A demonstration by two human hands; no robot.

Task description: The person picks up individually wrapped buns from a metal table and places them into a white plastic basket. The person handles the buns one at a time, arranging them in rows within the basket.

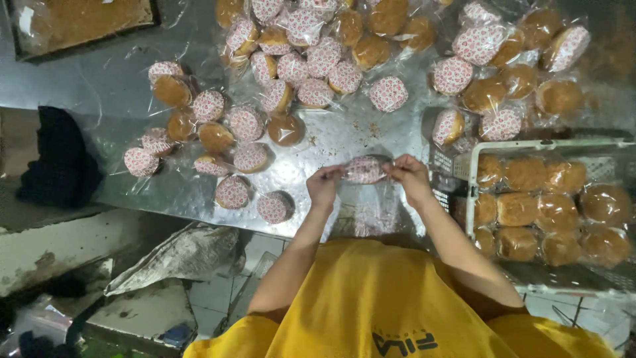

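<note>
Both my hands hold one round bun in a clear plastic bag [366, 170] over the near edge of a metal table [331, 136]. The bun shows its paper base, white with a red pattern. My left hand [324, 183] pinches the bag's left end and my right hand [409, 176] pinches its right end. Loose clear bags [371, 213] lie just under my hands.
Many bagged buns [311, 63] are spread over the table, some brown top up, some patterned base up. A white plastic crate [550, 212] of unwrapped brown buns stands at the right. A tray [79, 23] sits far left; a dark cloth [59, 159] lies at the left edge.
</note>
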